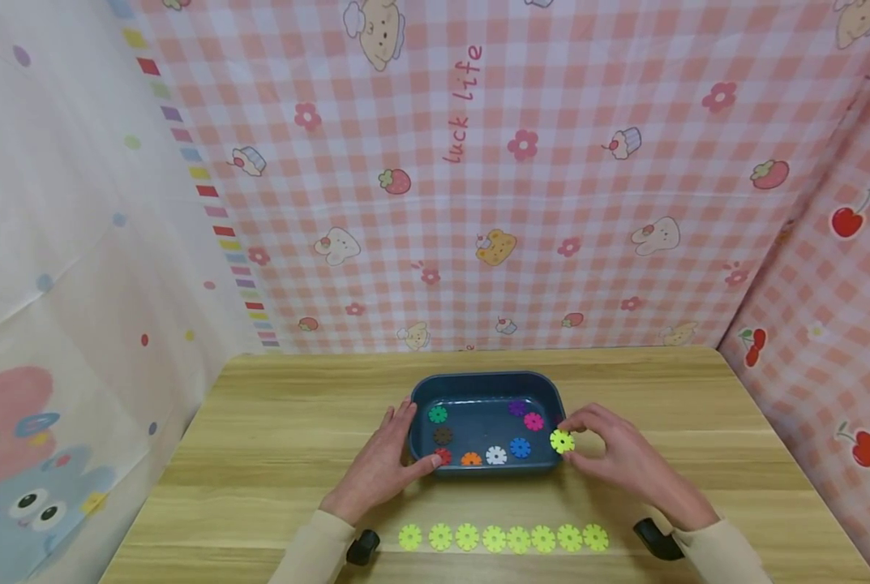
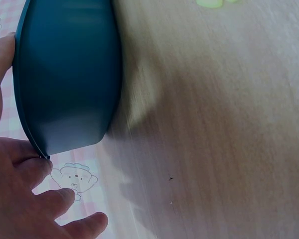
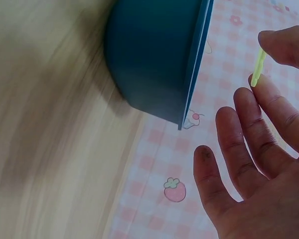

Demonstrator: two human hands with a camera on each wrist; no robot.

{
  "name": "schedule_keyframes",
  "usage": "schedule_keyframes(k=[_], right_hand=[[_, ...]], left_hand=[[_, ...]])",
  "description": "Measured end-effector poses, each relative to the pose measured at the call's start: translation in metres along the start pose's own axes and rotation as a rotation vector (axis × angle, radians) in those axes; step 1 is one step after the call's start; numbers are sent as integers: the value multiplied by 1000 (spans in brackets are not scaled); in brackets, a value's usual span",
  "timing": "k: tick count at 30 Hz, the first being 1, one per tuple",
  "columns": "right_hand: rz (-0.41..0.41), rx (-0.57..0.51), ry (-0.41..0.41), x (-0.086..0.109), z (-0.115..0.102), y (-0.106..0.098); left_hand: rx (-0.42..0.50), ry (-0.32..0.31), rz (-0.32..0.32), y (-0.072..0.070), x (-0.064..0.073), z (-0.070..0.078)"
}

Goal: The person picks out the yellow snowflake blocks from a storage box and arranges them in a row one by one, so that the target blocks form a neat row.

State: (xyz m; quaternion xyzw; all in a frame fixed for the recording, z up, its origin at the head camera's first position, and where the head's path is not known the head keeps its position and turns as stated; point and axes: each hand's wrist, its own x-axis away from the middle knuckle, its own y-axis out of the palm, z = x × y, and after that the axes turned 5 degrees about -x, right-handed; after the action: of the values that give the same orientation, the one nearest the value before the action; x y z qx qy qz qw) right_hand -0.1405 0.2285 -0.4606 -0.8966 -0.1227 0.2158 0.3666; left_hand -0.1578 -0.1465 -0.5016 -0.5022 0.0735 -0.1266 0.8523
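A dark blue plastic bin (image 1: pixel 487 469) stands on the table, holding several snowflake building discs, among them a green disc (image 1: pixel 438 414), a white disc (image 1: pixel 496 456) and a blue disc (image 1: pixel 520 448). My left hand (image 1: pixel 382 466) holds the bin's left end, thumb on the near rim and fingers at the left side. At the bin's right end, my right hand (image 1: pixel 610 450) pinches a yellow snowflake disc (image 1: pixel 562 441) between thumb and index finger. In the right wrist view that yellow disc (image 3: pixel 258 68) shows edge-on, apart from the bin (image 3: pixel 149 59), with the other fingers spread.
Several yellow discs (image 1: pixel 494 538) lie in a row on the wooden table (image 1: pixel 274 430), nearer than the bin. Patterned cloth (image 1: pixel 478 203) hangs behind the table and at both sides. A black strap end (image 1: pixel 363 547) shows by each wrist.
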Motion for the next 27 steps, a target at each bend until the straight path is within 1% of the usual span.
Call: schedule_keyframes(k=[6, 13, 16, 18, 23, 27], right_hand=[[33, 16, -33, 11, 6, -1], [20, 36, 37, 23, 9, -4], [14, 40, 47, 29, 10, -7], [21, 46, 35, 34, 11, -8], [55, 70, -33, 43, 15, -9], [62, 91, -38, 51, 18, -10]], left_hand=[[1, 3, 0, -1, 1, 1], [-1, -2, -5, -1, 2, 2], [-4, -7, -7, -1, 1, 2], [-7, -8, -4, -1, 1, 2], [-4, -9, 0, 0, 0, 1], [-3, -6, 2, 1, 0, 0]])
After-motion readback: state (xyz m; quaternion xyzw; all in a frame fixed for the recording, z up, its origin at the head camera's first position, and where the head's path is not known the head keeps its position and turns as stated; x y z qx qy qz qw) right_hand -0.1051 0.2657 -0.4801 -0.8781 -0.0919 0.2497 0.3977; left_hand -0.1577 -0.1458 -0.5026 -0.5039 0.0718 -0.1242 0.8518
